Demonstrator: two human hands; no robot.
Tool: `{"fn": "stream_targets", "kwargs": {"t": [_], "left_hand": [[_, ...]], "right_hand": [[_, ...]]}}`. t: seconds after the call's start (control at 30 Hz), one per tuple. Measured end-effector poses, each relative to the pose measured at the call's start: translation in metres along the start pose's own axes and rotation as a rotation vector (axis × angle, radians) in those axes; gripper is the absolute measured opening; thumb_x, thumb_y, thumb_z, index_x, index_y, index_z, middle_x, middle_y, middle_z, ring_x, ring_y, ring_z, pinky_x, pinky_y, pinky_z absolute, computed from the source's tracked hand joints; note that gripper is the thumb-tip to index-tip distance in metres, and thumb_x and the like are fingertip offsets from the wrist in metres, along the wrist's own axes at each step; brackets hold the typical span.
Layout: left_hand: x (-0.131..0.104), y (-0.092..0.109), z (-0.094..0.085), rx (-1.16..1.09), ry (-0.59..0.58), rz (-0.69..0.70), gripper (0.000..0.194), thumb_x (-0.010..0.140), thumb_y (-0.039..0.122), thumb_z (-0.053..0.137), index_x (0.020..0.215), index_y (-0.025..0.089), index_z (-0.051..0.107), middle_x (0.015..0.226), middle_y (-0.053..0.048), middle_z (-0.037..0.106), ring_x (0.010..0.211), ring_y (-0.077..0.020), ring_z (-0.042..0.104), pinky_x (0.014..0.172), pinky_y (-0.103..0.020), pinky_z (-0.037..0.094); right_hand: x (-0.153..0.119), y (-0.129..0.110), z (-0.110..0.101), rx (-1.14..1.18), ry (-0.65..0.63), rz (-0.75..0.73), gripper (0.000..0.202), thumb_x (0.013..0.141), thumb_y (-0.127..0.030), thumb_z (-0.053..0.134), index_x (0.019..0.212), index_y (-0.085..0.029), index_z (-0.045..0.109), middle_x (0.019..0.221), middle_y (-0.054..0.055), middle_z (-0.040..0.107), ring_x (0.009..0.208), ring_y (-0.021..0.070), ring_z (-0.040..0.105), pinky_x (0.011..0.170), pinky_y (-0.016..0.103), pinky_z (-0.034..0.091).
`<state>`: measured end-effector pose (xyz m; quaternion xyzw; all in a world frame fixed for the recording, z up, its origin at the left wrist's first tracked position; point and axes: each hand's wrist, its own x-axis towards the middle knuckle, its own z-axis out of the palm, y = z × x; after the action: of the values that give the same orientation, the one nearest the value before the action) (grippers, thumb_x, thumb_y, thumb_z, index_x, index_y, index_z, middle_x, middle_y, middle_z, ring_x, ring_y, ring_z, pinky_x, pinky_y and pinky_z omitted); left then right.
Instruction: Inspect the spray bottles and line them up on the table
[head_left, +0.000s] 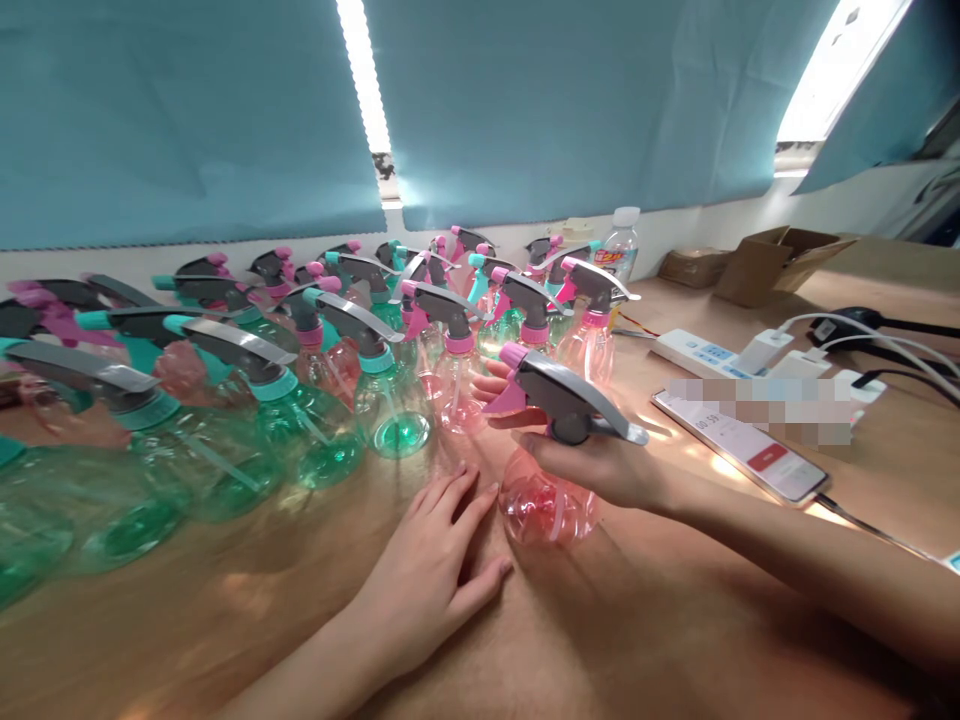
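My right hand (600,465) is around the neck of a pink spray bottle (551,505), thumb on the near side and fingers stretched out behind the trigger. This bottle has a grey spray head with a pink nozzle and trigger, and it stands on the table close to me. Flat on the tabletop, just left of its base, lies my left hand (431,565) with its fingers apart, holding nothing. Beyond both hands stand rows of similar bottles, among them a green spray bottle (394,405) and another pink spray bottle (459,390).
On the right, a lit phone (739,445) lies in front of a white power strip (705,350) with chargers and cables. An open cardboard box (769,265) and a clear bottle with a white cap (622,245) stand farther back. Blue curtains (570,110) hang behind the table.
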<state>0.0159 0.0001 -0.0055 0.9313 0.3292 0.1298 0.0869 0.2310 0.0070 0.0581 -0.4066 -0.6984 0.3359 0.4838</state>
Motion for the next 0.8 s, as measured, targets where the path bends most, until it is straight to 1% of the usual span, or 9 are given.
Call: {"fn": "stream_targets", "kwargs": {"t": [0.13,0.3,0.4,0.5,0.6,0.67,0.73,0.77,0.8], "left_hand": [[0.0001,0.0001,0.0005,0.004,0.002,0.002,0.049,0.095,0.043,0.053,0.137,0.018,0.049,0.147,-0.016,0.043,0.136,-0.0344,0.036,0.109,-0.055,0.034],[0.0007,-0.0008,0.0008,-0.002,0.003,0.005,0.049,0.094,0.043,0.053,0.137,0.018,0.049,0.147,-0.016,0.043,0.135,-0.0353,0.037,0.108,-0.056,0.034],[0.0005,-0.0012,0.0009,0.006,0.003,0.004,0.049,0.094,0.044,0.053,0.136,0.018,0.050,0.148,-0.016,0.042,0.136,-0.0353,0.037,0.108,-0.056,0.034],[-0.0003,-0.0013,0.0011,0.005,0.015,0.002,0.049,0.094,0.044,0.053,0.136,0.019,0.050,0.148,-0.015,0.042,0.135,-0.0355,0.038,0.108,-0.057,0.035],[-0.0008,-0.0017,0.0014,0.008,0.022,0.005,0.050,0.094,0.044,0.053,0.137,0.019,0.049,0.148,-0.015,0.042,0.135,-0.0357,0.038,0.107,-0.057,0.035],[-0.0007,-0.0020,0.0016,0.013,0.025,0.009,0.051,0.094,0.045,0.053,0.138,0.019,0.048,0.148,-0.015,0.042,0.135,-0.0354,0.038,0.108,-0.057,0.035],[-0.0004,-0.0023,0.0019,0.017,0.023,0.010,0.051,0.094,0.045,0.052,0.138,0.019,0.048,0.148,-0.015,0.042,0.135,-0.0349,0.037,0.108,-0.056,0.035],[-0.0002,-0.0025,0.0020,0.019,0.021,0.009,0.051,0.094,0.045,0.052,0.138,0.018,0.048,0.148,-0.015,0.042,0.135,-0.0347,0.037,0.108,-0.056,0.034],[-0.0001,-0.0026,0.0021,0.020,0.016,0.008,0.051,0.095,0.045,0.052,0.138,0.018,0.048,0.148,-0.015,0.042,0.136,-0.0346,0.037,0.108,-0.056,0.034]], "right_hand": [[0.0005,-0.0009,0.0005,0.011,0.000,0.003,0.025,0.077,-0.012,0.057,0.098,-0.023,0.066,0.070,-0.001,0.063,0.067,0.0167,0.063,0.071,0.034,0.056],[0.0023,-0.0049,-0.0010,0.060,-0.049,-0.025,0.033,0.076,-0.013,0.053,0.107,-0.021,0.062,0.090,0.002,0.066,0.066,0.0131,0.060,0.070,0.032,0.054],[0.0031,-0.0066,-0.0038,0.028,-0.097,-0.033,0.028,0.076,-0.012,0.053,0.100,-0.022,0.063,0.084,0.001,0.065,0.070,0.0147,0.059,0.066,0.030,0.052],[0.0032,-0.0078,-0.0065,-0.022,-0.089,-0.038,0.024,0.072,-0.012,0.053,0.092,-0.022,0.062,0.076,0.000,0.061,0.073,0.0164,0.058,0.063,0.029,0.049],[0.0027,-0.0088,-0.0079,-0.030,-0.086,-0.076,0.024,0.070,-0.009,0.051,0.090,-0.020,0.059,0.083,0.000,0.062,0.067,0.0122,0.053,0.055,0.025,0.042],[0.0022,-0.0091,-0.0080,-0.009,-0.092,-0.071,0.021,0.068,-0.006,0.050,0.083,-0.020,0.055,0.075,-0.003,0.056,0.055,0.0076,0.042,0.047,0.022,0.033],[0.0019,-0.0091,-0.0080,0.012,-0.073,-0.051,0.017,0.066,-0.005,0.049,0.072,-0.021,0.046,0.060,-0.008,0.039,0.048,0.0057,0.027,0.041,0.021,0.022],[0.0017,-0.0093,-0.0081,0.020,-0.063,-0.046,0.019,0.065,-0.005,0.050,0.069,-0.021,0.040,0.057,-0.009,0.031,0.047,0.0057,0.023,0.041,0.022,0.018],[0.0015,-0.0097,-0.0082,0.024,-0.061,-0.044,0.021,0.064,-0.005,0.050,0.067,-0.022,0.037,0.056,-0.009,0.027,0.048,0.0060,0.021,0.041,0.022,0.017]]}}
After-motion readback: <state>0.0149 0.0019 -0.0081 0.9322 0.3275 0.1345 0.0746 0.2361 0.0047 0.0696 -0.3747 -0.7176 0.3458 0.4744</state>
